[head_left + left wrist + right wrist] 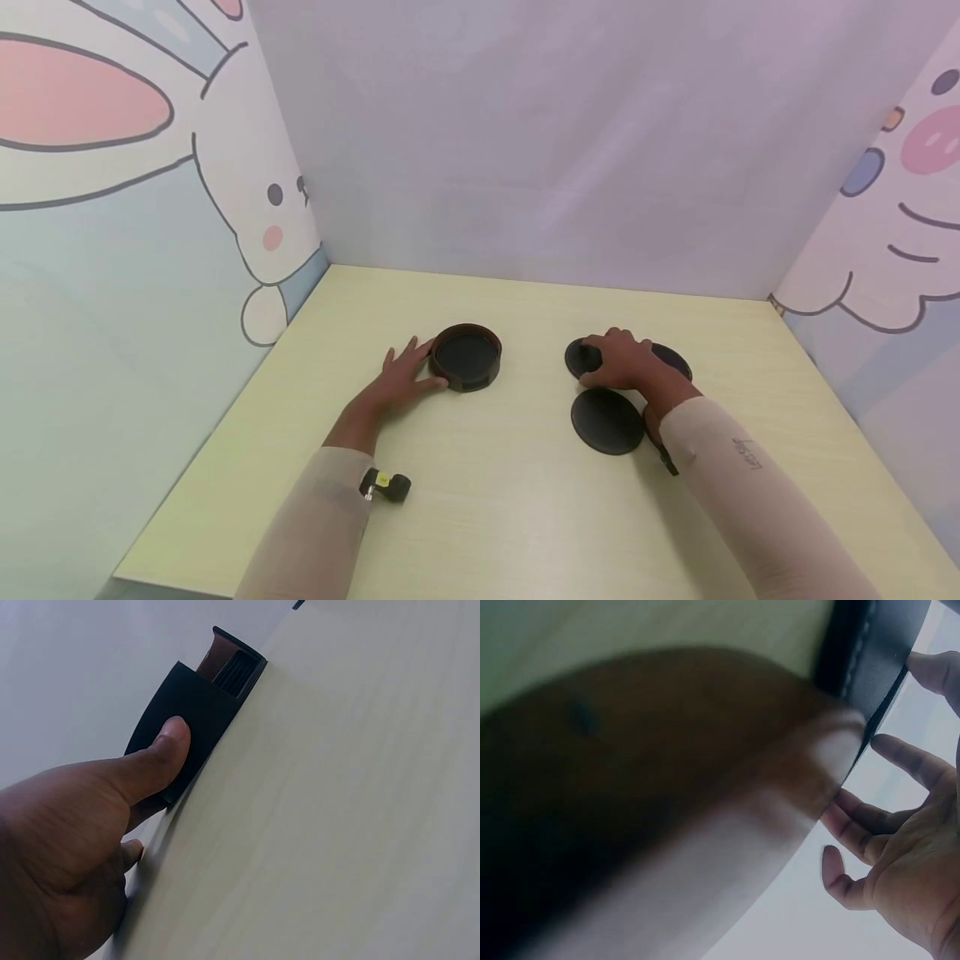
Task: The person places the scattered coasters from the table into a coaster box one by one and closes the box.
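On the left of the table, my left hand (405,379) grips the side of a round black coaster holder (483,379). Dark discs are stacked inside it, and their edges show through a cut-out in the left wrist view; my left thumb (174,742) lies on its outer wall. Over to the right, my right hand (622,358) curls over a round black coaster (576,358), thumb and forefinger at its rim. A second black coaster (607,421) lies flat just nearer. Another dark disc (672,358) is partly hidden behind my right hand.
A brown rounded piece (651,423) is partly covered by my right forearm and blurred in the right wrist view. The pale wooden table (480,517) meets a plain wall at the back; cartoon-printed walls stand at both sides.
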### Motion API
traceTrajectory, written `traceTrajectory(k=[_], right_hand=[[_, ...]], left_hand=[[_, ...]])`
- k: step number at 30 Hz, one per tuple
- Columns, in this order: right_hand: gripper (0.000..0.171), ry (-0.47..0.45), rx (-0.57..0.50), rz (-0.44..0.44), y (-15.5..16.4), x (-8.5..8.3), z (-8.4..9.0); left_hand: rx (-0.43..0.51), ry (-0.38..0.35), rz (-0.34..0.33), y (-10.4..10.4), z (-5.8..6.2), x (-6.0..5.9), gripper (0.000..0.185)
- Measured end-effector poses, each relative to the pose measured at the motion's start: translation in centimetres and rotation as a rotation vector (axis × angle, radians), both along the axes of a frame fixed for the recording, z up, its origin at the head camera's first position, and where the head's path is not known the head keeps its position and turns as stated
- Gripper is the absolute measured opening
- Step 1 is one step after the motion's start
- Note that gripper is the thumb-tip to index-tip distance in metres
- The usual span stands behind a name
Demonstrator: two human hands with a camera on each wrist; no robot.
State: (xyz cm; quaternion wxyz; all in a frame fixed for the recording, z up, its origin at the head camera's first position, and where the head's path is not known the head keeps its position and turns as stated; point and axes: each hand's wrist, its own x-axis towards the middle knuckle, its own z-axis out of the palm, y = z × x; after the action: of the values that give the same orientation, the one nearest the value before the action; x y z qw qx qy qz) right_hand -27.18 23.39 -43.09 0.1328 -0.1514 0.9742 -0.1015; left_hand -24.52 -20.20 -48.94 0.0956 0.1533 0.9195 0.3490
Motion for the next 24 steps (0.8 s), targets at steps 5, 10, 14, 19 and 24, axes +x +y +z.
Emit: traceTrajectory(k=[5,10,14,19,24], right_hand=[[0.082,-0.018,-0.035,-0.004,0.12,-0.11,-0.1],[0.081,-0.011,-0.069,0.012,0.09,-0.13,0.01],[0.081,0.004,-0.074,0.007,0.02,-0.15,0.17],[0.081,0.018,-0.08,-0.01,-0.08,-0.21,0.48],[0.079,0.029,-0.088,-0.013,-0.05,-0.31,0.68]], left_hand=[[0.002,0.005,-0.001,0.0,0.03,0.09,0.092],[-0.003,0.01,-0.009,0.01,0.04,0.08,0.093],[-0.002,0.004,-0.009,-0.04,0.04,0.06,0.093],[-0.008,0.002,-0.004,-0.07,-0.12,-0.01,0.093],[-0.001,0.016,-0.011,0.02,-0.15,-0.06,0.092]])
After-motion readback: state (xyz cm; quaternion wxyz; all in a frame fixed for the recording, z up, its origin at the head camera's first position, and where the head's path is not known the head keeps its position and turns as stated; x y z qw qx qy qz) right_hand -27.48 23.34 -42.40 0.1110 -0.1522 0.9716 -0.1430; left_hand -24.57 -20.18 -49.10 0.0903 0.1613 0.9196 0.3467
